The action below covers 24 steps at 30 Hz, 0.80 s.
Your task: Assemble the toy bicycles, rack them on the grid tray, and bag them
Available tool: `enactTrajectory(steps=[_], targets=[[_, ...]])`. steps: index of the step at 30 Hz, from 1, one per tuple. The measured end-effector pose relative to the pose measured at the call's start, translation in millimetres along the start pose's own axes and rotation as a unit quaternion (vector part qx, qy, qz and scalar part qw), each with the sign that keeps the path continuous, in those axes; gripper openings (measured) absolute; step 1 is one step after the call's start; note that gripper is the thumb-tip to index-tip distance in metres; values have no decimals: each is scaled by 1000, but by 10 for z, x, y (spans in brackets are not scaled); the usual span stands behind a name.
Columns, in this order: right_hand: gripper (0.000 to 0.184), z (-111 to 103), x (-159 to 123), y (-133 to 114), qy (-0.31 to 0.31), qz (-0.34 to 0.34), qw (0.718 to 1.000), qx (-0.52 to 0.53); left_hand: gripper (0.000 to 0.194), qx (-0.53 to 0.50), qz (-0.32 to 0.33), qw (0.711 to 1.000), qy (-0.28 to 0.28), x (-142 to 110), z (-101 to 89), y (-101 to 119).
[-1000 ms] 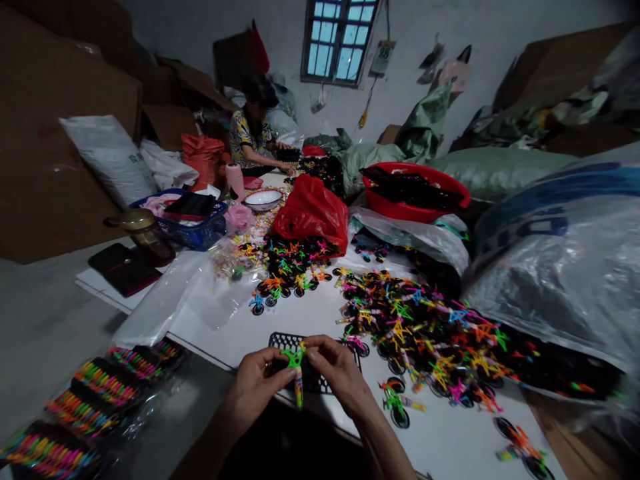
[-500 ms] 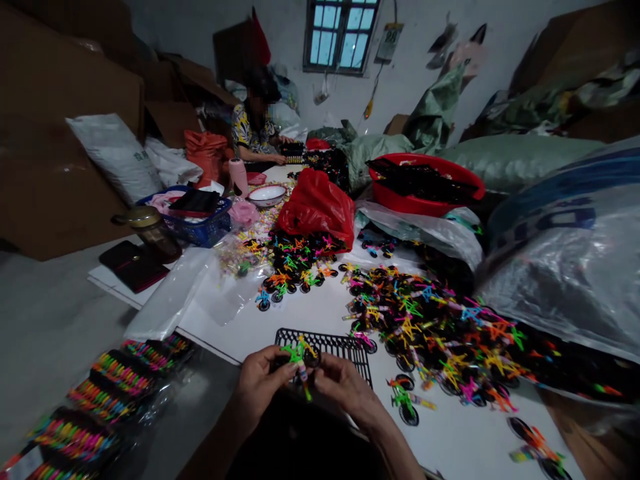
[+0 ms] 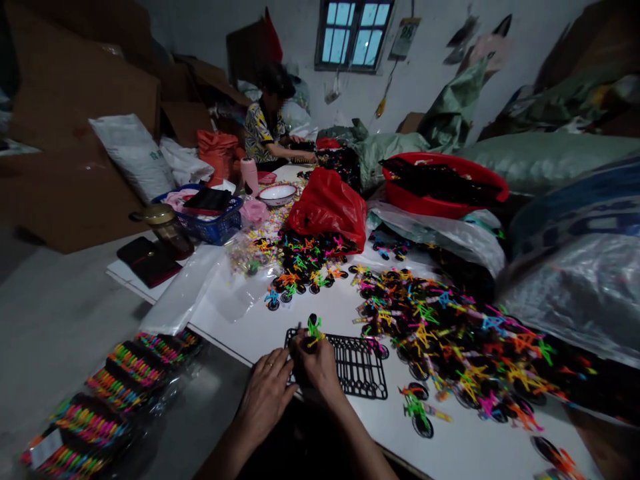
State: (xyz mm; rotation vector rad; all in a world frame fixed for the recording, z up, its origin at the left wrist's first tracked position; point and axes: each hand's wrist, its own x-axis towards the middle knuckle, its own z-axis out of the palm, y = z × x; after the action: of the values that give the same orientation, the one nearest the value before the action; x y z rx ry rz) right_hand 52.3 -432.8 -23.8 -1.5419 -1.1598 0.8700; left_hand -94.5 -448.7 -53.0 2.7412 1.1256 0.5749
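My right hand (image 3: 320,365) pinches a small green toy bicycle (image 3: 315,327) with black wheels and a bit of yellow. It holds the bicycle over the left end of a black plastic rack (image 3: 361,368) with rows of slots, lying flat near the table's front edge. My left hand (image 3: 267,385) is open, its fingers stretched out beside the rack's left end. What its fingertips touch is hard to see in the dark. To the right of the rack lies another green toy bicycle (image 3: 416,408) with an orange part.
A large heap of colourful toy bicycles (image 3: 450,340) covers the table's right side. Behind the rack are a red plastic bag (image 3: 330,210) and a smaller heap. Bagged racks (image 3: 120,380) lie low at left. A co-worker (image 3: 270,123) sits at the far end.
My hands have parted. The right hand has brought the green bicycle over the rack's left end, and the left hand has let go and opened. The view has shifted slightly left.
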Motion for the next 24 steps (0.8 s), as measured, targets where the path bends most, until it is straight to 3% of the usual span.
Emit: enactTrajectory(steps=[2,5,9,13,16,18,21,24], targets=[[17,55,26,78,9,-33,999,-35,27,21,3,1000,14,-20,53,30],[17,69,36,127,-2,-75,982,-171,26,53,8,998,29,-42,68,31],[22,151,35,75,-40,-60,940,-332,28,76,44,994,58,-49,117,-34],[17,149,121,-39,-76,-73,924,-367,32,73,77,991,86,-8,192,-151],[18,-230,197,-99,-133,-104,928,-331,32,55,111,988,92,-25,193,-224],[25,-639,259,-109,-118,-107,913,-375,30,38,126,987,89,-73,163,-255],[25,-1191,399,-96,-69,-75,846,-524,26,11,129,989,75,-137,89,-284],[22,-1365,527,-102,-76,-87,814,-570,23,-11,136,989,51,-136,2,-303]])
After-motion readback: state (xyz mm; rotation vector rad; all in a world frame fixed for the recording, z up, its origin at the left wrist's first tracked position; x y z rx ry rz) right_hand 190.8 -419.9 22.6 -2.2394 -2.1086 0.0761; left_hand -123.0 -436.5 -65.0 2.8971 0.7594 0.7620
